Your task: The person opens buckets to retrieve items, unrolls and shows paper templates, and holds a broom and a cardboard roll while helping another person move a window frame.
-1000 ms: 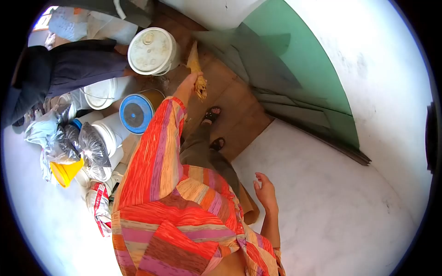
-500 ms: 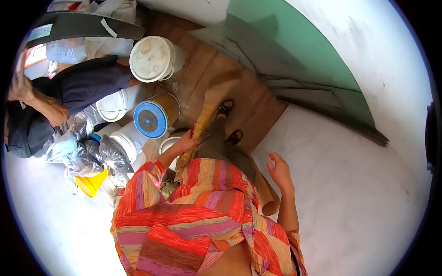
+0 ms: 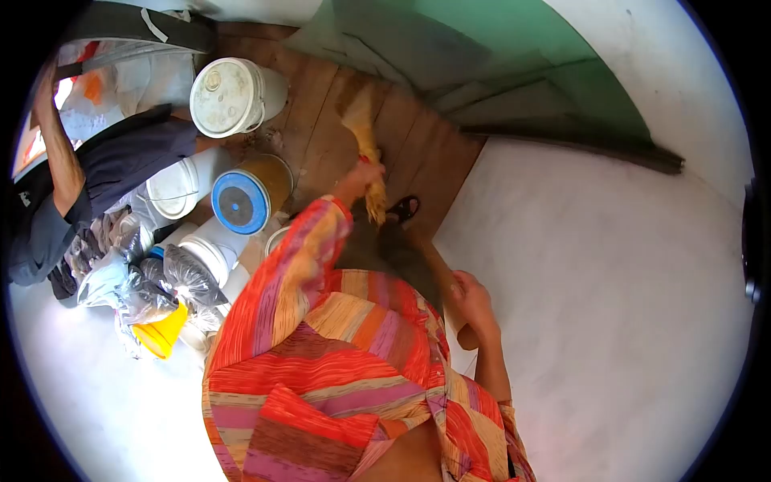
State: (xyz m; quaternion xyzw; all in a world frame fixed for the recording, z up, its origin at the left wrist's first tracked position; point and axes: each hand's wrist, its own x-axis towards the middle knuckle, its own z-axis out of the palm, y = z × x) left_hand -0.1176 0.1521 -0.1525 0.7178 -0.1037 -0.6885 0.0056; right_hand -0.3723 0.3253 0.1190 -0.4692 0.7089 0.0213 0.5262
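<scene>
My left hand (image 3: 365,178) is closed around a short straw hand broom (image 3: 359,120), yellowish, with a fanned brown end pointing away over the wooden floor. The broom's ragged near end hangs below my fist, and its sweeping end is motion-blurred. My right hand (image 3: 475,304) is loosely curled beside my right thigh with nothing visible in it. It overlaps the edge of a brown rolled or curved sheet (image 3: 467,336) next to my leg; whether it touches that sheet I cannot tell.
Left of me stand a lidded white bucket (image 3: 221,98), a blue-topped drum (image 3: 241,202), more buckets, filled plastic bags (image 3: 193,273) and a yellow container (image 3: 162,331). A person in dark clothes (image 3: 120,161) is beside them. Greenish panels (image 3: 514,64) lean against the wall beyond the wooden floor (image 3: 313,96).
My left hand has moved forward and right with the broom, away from my body. My right hand has come inward and down, its fingers more curled. The view has shifted slightly.
</scene>
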